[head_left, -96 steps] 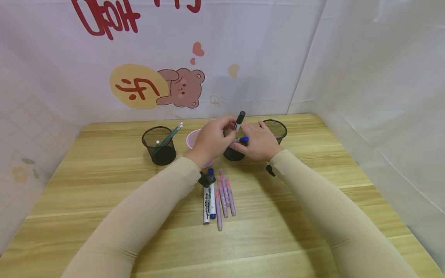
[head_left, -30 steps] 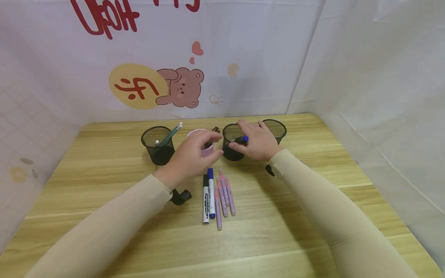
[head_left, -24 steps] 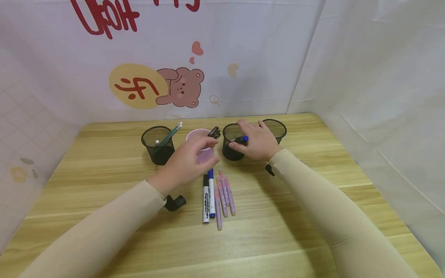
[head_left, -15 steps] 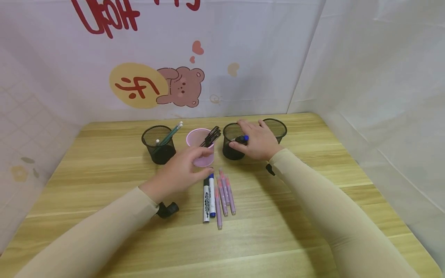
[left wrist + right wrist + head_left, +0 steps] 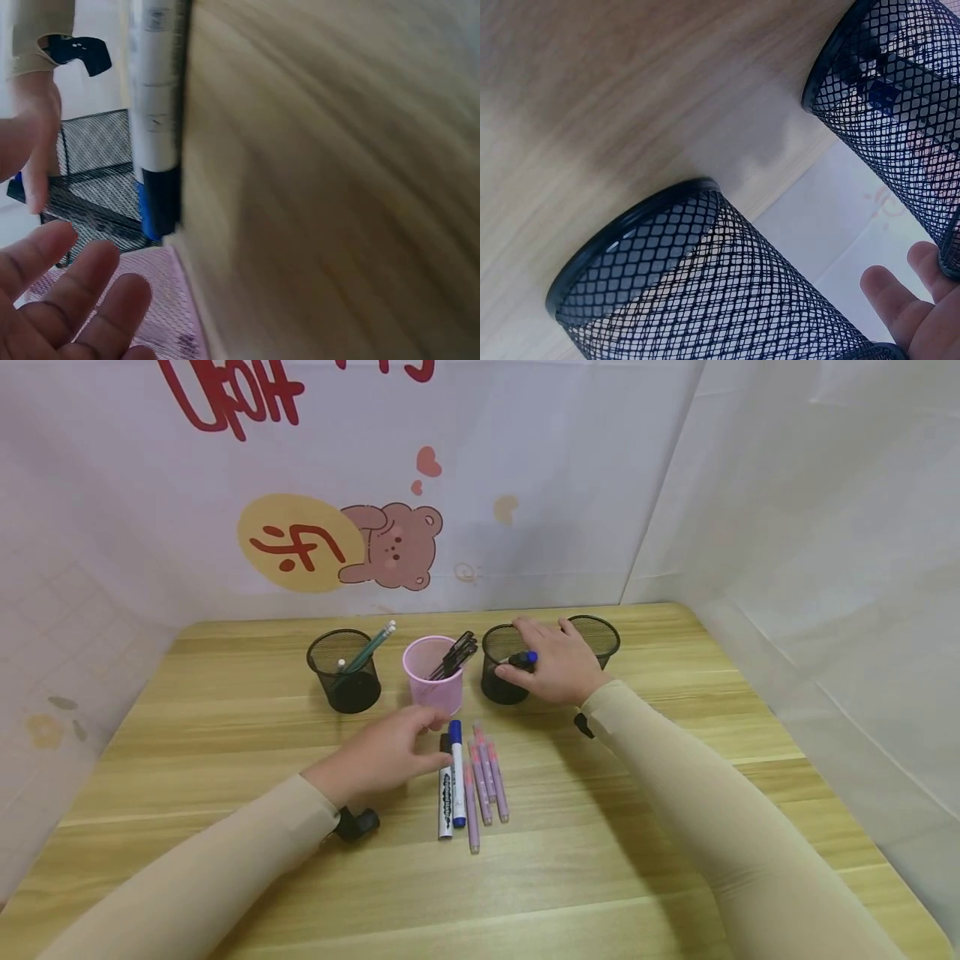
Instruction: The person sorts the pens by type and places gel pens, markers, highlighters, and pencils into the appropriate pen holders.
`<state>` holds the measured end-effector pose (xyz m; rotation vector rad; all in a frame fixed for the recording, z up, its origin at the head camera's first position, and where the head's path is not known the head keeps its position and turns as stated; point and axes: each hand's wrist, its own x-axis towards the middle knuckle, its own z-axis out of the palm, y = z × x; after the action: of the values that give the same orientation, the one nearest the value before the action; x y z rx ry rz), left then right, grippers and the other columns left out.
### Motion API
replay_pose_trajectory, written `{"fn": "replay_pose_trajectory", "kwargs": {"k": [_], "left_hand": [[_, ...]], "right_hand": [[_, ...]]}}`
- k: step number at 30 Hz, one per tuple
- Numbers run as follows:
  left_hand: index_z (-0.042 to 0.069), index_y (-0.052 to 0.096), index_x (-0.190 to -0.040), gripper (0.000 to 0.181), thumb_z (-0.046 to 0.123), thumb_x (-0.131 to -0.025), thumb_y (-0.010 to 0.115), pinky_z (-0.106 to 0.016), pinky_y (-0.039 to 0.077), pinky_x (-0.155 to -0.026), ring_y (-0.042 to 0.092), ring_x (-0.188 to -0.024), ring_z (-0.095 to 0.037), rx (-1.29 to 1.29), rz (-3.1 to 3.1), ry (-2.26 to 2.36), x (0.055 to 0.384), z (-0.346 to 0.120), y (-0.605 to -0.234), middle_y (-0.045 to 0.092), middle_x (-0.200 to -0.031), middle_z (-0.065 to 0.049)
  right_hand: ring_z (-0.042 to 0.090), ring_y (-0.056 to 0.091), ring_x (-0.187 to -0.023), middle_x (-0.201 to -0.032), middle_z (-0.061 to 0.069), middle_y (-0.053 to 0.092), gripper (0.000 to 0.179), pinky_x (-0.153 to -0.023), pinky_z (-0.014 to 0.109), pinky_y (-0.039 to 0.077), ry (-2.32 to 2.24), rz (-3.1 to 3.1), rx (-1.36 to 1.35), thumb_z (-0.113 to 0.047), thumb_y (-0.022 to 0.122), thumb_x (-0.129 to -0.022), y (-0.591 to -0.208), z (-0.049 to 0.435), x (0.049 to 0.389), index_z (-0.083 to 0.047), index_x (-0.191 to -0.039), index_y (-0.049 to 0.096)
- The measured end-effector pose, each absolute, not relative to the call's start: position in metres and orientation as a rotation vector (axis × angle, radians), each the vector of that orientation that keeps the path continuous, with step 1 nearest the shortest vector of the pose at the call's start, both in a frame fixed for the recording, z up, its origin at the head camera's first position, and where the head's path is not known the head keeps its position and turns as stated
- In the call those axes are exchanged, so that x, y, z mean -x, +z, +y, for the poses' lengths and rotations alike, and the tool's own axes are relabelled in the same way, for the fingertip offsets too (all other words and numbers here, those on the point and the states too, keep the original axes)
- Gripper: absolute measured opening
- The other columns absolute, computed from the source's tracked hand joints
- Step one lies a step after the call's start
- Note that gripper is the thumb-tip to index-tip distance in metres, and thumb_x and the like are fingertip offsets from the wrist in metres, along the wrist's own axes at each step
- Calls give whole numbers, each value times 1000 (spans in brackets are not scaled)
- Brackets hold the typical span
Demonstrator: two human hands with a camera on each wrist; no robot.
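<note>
My left hand [image 5: 382,756], fingers loosely spread and holding nothing, is beside two whiteboard markers on the table. One is a black-capped marker [image 5: 446,802], its cap partly behind the fingertips; the other is a blue-capped marker [image 5: 457,777]. In the left wrist view the fingers [image 5: 82,285] are apart from the marker barrels [image 5: 157,112]. My right hand [image 5: 558,664] rests at the rim of a black mesh pen cup [image 5: 504,685], fingers extended and thumb at the front. Markers with black and blue ends [image 5: 522,659] lean in that cup near the thumb.
Several purple pens [image 5: 483,781] lie right of the markers. Behind stand a pink mesh cup [image 5: 438,697] with black pens, a black mesh cup [image 5: 352,693] with pencils at left, and another black mesh cup [image 5: 603,643] partly hidden by the right hand.
My left hand has let go of a black-capped marker at the right hand's cup, then drawn back left and toward me to the markers on the table. The right hand has stayed put.
</note>
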<state>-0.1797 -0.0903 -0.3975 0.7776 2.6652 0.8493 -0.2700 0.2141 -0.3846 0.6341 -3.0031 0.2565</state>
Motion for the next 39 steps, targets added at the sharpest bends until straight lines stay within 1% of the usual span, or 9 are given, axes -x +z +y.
{"fn": "replay_pose_trajectory", "kwargs": {"k": [5,8,11,14,18,22,26,37,39], "left_hand": [[16,63,-142,59,45,-94,79,-51,45,-118,57,-139,-26,-794,2659,732,183,-92,-403,63,-145,-4],[18,63,-144,59,45,-94,79,-53,40,-122,52,-146,-29,-804,2642,697,185,-92,-405,60,-151,-5],[18,63,-145,60,46,-93,79,-54,38,-124,49,-149,-31,-808,2623,676,188,-93,-406,57,-154,-7],[20,64,-144,60,47,-93,79,-54,40,-122,51,-146,-30,-817,2613,658,190,-94,-407,57,-154,-7],[23,67,-140,55,47,-93,80,-53,43,-119,56,-139,-29,-871,2609,640,193,-96,-409,61,-149,-4],[24,69,-138,53,47,-92,79,-54,39,-122,53,-143,-31,-923,2606,613,194,-97,-410,62,-149,-4],[25,69,-139,54,49,-92,79,-54,37,-124,50,-146,-31,-923,2592,595,195,-97,-410,61,-151,-4],[26,70,-133,52,46,-88,84,-51,41,-121,55,-141,-26,-908,2561,587,197,-97,-405,64,-146,0],[28,71,-130,50,46,-87,86,-50,41,-121,55,-139,-24,-903,2548,586,197,-97,-404,64,-145,2]], "right_hand": [[28,36,-158,-171,9,36,95,-132,61,10,254,-2991,-636,-76,47,-98,-385,214,270,-11,-166,30],[28,37,-157,-170,10,37,95,-131,61,10,264,-2982,-642,-76,47,-98,-385,214,269,-10,-165,31],[27,36,-157,-170,10,37,95,-131,61,11,264,-2979,-648,-76,47,-98,-385,214,268,-11,-165,31],[26,36,-158,-171,9,36,96,-132,61,10,252,-2983,-644,-77,47,-98,-385,214,268,-12,-166,29],[26,36,-158,-171,9,36,96,-132,61,10,252,-2982,-641,-76,48,-98,-385,214,268,-12,-166,29],[29,37,-157,-171,9,36,96,-132,61,10,262,-2978,-644,-76,49,-98,-385,214,268,-10,-166,30],[28,37,-157,-171,9,36,96,-132,60,10,258,-2980,-641,-76,49,-98,-385,214,269,-11,-166,30],[31,37,-157,-171,9,36,96,-132,60,9,261,-2980,-640,-76,49,-98,-385,213,269,-12,-166,30],[30,37,-157,-171,9,36,96,-132,60,9,259,-2985,-640,-76,48,-98,-384,213,268,-12,-166,29]]}}
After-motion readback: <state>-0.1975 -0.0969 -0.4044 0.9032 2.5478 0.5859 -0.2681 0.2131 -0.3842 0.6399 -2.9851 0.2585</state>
